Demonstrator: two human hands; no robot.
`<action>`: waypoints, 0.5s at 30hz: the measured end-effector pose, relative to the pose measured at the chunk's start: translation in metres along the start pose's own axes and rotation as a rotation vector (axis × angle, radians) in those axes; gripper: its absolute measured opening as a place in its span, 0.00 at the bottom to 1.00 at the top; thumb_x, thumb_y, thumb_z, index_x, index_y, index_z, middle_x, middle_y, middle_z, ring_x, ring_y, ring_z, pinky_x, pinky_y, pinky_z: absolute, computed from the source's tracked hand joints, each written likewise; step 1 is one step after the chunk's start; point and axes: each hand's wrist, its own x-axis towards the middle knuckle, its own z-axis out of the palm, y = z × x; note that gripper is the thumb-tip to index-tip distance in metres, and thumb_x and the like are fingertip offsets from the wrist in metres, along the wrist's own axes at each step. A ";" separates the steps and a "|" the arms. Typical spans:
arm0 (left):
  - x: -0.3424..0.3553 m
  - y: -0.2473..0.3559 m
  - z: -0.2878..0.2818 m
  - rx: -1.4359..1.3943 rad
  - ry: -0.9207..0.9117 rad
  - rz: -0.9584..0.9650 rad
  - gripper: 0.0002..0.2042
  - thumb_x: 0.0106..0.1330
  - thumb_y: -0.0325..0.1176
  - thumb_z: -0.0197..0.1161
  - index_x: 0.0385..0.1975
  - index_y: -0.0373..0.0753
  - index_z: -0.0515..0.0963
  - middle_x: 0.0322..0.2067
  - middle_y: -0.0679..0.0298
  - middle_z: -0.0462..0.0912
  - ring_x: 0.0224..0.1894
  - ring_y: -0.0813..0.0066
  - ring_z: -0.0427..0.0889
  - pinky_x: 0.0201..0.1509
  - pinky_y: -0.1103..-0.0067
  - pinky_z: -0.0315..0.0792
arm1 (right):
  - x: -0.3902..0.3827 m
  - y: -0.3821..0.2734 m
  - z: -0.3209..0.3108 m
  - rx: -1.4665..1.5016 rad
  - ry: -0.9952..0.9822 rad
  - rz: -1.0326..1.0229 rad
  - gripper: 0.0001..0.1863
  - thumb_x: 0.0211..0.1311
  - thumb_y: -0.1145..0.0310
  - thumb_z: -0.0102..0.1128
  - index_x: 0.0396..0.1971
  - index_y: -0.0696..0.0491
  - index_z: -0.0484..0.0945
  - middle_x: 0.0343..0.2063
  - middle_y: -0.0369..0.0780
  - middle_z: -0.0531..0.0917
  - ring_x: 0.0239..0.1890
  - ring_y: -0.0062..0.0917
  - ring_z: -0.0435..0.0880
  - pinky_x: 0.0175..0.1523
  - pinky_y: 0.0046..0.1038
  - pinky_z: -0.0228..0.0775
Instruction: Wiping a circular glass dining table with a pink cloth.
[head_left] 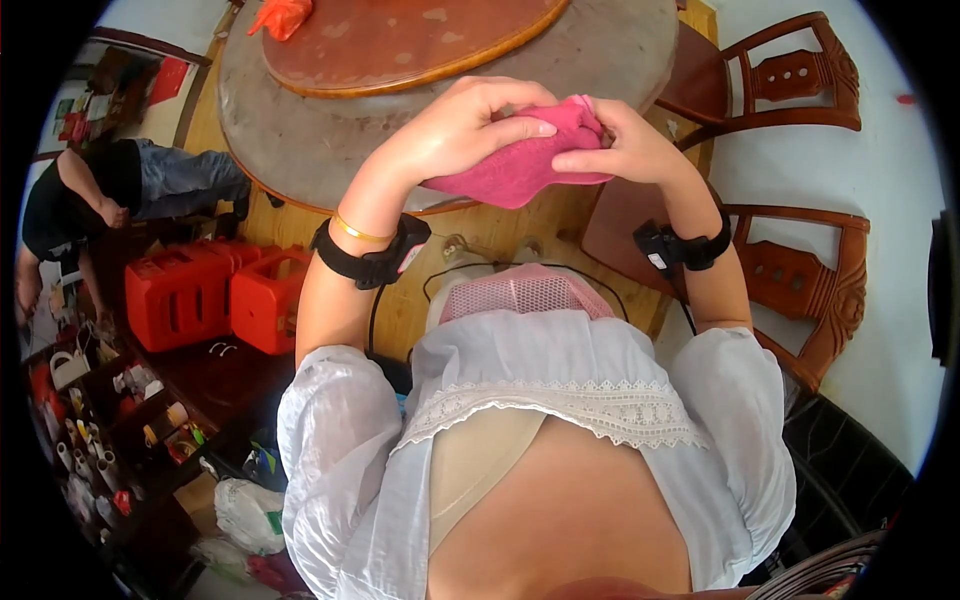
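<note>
A pink cloth [520, 170] is bunched between my two hands, in front of the near edge of the round table. My left hand [480, 125] grips its upper left side, with the thumb lying across the fabric. On the other side my right hand [625, 150] pinches the cloth, its thumb pointing left over the folds. The cloth hangs down in a loose flap below my fingers. Some fingertips of both hands are hidden behind it.
The round table [290, 145] carries a brown turntable [400, 50] with a red plastic bag [281, 17]. Wooden chairs [795, 270] stand at the right. Red plastic boxes [180, 297] sit at the left, near another person [115, 190] bending over. A cluttered shelf [130, 425] fills the lower left.
</note>
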 end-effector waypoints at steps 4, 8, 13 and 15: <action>-0.003 0.003 -0.003 -0.114 0.066 -0.201 0.12 0.60 0.28 0.58 0.43 0.36 0.73 0.33 0.64 0.78 0.35 0.82 0.76 0.40 0.83 0.70 | 0.003 -0.005 0.004 0.187 0.048 0.061 0.18 0.56 0.68 0.59 0.45 0.60 0.72 0.36 0.36 0.80 0.39 0.15 0.74 0.46 0.20 0.66; -0.017 -0.031 -0.014 -0.120 0.231 0.018 0.29 0.52 0.37 0.66 0.55 0.41 0.63 0.46 0.62 0.74 0.49 0.73 0.73 0.52 0.74 0.65 | 0.002 -0.014 0.003 0.143 0.069 0.073 0.18 0.59 0.69 0.55 0.48 0.61 0.70 0.37 0.35 0.79 0.39 0.14 0.74 0.46 0.19 0.66; -0.033 -0.090 0.009 -0.732 0.241 -0.116 0.45 0.44 0.50 0.67 0.62 0.43 0.52 0.63 0.58 0.54 0.64 0.58 0.53 0.63 0.60 0.52 | -0.001 -0.014 0.000 0.231 0.160 0.104 0.18 0.61 0.68 0.53 0.49 0.60 0.70 0.43 0.35 0.77 0.43 0.14 0.72 0.49 0.20 0.65; -0.034 -0.101 0.026 -0.907 0.244 -0.104 0.37 0.51 0.38 0.63 0.61 0.41 0.54 0.61 0.59 0.58 0.60 0.63 0.60 0.61 0.69 0.56 | 0.000 -0.013 -0.001 0.340 0.161 0.124 0.18 0.62 0.68 0.52 0.50 0.59 0.69 0.45 0.35 0.76 0.45 0.15 0.72 0.51 0.21 0.65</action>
